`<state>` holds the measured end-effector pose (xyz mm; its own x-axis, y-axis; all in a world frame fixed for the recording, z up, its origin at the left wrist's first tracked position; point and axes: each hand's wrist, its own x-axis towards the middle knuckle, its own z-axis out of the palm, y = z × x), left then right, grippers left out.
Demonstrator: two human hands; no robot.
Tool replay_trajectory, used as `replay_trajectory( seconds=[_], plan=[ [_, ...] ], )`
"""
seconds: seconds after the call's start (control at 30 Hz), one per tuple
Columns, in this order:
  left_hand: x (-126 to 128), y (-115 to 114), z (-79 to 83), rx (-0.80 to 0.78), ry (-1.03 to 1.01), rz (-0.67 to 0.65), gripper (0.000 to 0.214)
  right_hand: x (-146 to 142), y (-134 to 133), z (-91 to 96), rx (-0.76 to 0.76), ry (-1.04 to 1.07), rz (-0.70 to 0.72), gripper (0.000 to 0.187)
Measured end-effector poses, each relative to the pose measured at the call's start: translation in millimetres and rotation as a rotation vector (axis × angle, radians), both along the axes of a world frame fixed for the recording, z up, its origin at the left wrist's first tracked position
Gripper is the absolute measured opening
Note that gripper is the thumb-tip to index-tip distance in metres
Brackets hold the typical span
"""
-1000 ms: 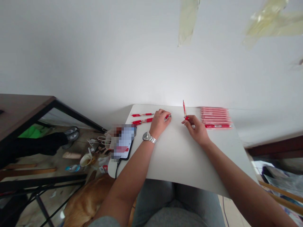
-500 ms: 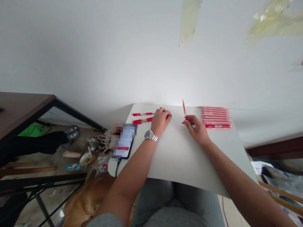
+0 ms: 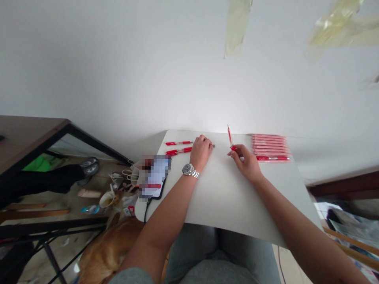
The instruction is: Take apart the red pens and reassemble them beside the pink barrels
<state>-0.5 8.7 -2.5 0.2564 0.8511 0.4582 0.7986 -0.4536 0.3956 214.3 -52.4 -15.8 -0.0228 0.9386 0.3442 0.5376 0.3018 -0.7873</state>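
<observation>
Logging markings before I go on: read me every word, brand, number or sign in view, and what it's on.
Nothing can be read.
Red pen in the right hand: no print I can make out.
Loose red pens at left: too small.
Row of slim pink items: too small.
Phone screen: pixelated.
Wristwatch dial: too small.
Red-and-white packet: too small, blurred.

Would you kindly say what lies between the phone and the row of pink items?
In the head view: the left hand, the wristwatch, white tabletop, then the right hand holding a red pen.
</observation>
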Motion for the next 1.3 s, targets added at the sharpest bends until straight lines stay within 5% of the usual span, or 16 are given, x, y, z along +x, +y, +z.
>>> replay_trajectory(
  seconds=[0.43,0.77,1.3],
  plan=[
    [-6,-1,-6.1,-0.028,-0.365,-0.022,0.006,0,-1,4.0,-0.005,-0.025,0.003,0.029],
    [-2,8,-8.2,-0.240,-1.048,-0.078,0.024,-1,-1,6.7,-0.007,-0.056,0.014,0.024],
    [-3,9,0.3,-0.512,-1.481,-0.144,0.034,1,0,2.7,0.032,-0.190,0.056,0.023]
  ],
)
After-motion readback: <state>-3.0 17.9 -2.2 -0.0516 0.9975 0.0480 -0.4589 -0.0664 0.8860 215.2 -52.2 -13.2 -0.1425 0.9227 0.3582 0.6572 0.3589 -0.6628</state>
